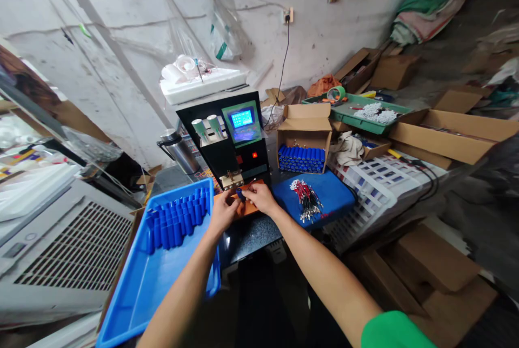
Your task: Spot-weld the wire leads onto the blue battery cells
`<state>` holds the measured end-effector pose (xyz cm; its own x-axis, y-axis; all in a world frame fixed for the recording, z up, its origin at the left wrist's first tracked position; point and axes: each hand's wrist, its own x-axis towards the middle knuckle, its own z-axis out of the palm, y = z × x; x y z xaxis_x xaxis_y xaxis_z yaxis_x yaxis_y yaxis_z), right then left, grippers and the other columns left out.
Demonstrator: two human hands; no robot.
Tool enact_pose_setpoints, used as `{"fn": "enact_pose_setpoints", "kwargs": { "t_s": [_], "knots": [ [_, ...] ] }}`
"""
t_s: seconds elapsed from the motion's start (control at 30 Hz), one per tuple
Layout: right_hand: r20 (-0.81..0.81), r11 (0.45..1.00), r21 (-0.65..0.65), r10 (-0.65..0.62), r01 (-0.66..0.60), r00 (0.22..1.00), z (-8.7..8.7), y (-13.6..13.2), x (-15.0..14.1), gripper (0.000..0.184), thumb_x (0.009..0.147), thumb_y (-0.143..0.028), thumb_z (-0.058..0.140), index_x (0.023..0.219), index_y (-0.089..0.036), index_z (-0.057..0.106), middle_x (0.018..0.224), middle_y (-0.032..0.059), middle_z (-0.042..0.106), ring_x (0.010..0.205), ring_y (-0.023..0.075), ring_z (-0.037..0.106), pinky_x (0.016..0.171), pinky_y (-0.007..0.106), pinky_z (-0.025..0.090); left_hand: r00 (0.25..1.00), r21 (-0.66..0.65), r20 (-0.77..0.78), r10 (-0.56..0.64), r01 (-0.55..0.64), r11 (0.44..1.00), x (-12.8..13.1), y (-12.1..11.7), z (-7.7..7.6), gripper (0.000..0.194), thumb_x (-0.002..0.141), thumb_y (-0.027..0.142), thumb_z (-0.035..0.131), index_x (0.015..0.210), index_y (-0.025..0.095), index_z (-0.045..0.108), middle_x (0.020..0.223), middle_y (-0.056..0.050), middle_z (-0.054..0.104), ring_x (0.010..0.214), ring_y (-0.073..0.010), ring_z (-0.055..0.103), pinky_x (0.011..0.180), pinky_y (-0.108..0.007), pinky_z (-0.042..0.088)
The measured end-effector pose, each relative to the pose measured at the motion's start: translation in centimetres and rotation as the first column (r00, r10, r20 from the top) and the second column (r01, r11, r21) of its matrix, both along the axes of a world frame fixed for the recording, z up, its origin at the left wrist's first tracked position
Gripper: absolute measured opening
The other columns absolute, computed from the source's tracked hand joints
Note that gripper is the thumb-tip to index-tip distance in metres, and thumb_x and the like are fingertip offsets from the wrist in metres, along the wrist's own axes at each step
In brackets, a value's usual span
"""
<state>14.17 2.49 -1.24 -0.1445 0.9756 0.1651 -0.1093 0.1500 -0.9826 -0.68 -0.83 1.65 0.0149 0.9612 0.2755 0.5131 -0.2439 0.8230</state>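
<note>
A blue cylindrical battery cell (240,195) is between my hands, just in front of the electrodes (231,179) of a black spot welder (251,167). My left hand (224,212) is closed, its fingertips at the cell's left side. From the right, my right hand (260,198) pinches at the same cell; a small pale tip shows above its fingers, too small to name. Both hands are over an orange-brown block (249,208). The fingers partly hide the cell.
Left, a blue tray (162,278) holds many upright blue cells (174,223). On the right, red and black wire leads (307,199) lie on a blue pad (336,196), before a cardboard box (306,118) of blue cells. A steel flask (180,151) stands behind the tray.
</note>
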Motion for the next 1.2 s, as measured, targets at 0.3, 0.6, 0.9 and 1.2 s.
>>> {"fn": "enact_pose_setpoints", "kwargs": {
  "t_s": [0.3,0.6,0.9,1.2],
  "knots": [
    [-0.090,0.995,-0.096,-0.046,0.038,0.995,0.3,0.1,0.2,0.032,0.072,-0.043,0.064,0.055,-0.018,0.055,0.044,-0.0037,0.051,0.041,0.0090,0.045,0.041,0.020,0.032,0.950,-0.170,-0.184,-0.250,0.220,0.961,-3.0,-1.3,1.2,0.030,0.076,0.043,0.063,0.082,0.016,0.073,0.074,-0.006,0.073,0.060,-0.0162,0.063,0.054,-0.025,0.049],
    [-0.026,1.000,0.017,-0.025,0.025,0.999,-0.4,0.2,0.3,0.026,0.076,-0.039,0.061,0.060,-0.018,0.057,0.052,-0.0024,0.056,0.049,0.0114,0.051,0.049,0.022,0.039,0.944,-0.093,-0.256,-0.209,0.192,0.977,-1.6,-1.2,0.6,0.024,0.080,0.038,0.059,0.078,0.018,0.072,0.074,-0.004,0.072,0.065,-0.0169,0.064,0.062,-0.026,0.049],
    [0.130,0.981,0.180,0.043,-0.067,0.991,-0.9,-0.8,0.5,0.018,0.075,-0.033,0.065,0.074,-0.016,0.068,0.072,0.0023,0.070,0.067,0.0146,0.062,0.066,0.026,0.048,0.943,0.087,-0.323,-0.076,0.110,0.990,-0.3,-1.3,0.5,0.017,0.080,0.031,0.055,0.078,0.018,0.066,0.074,-0.003,0.068,0.065,-0.0155,0.059,0.062,-0.027,0.045],
    [-0.233,0.994,-0.097,0.020,-0.043,0.972,1.0,-1.1,1.2,0.025,0.068,-0.040,0.068,0.061,-0.018,0.059,0.050,-0.0039,0.055,0.041,0.0079,0.043,0.041,0.020,0.032,0.942,0.090,-0.289,-0.170,0.204,0.975,-0.5,-1.7,0.5,0.035,0.075,0.032,0.065,0.108,0.021,0.068,0.113,-0.009,0.061,0.105,-0.0242,0.058,0.094,-0.038,0.046]
  ]
}}
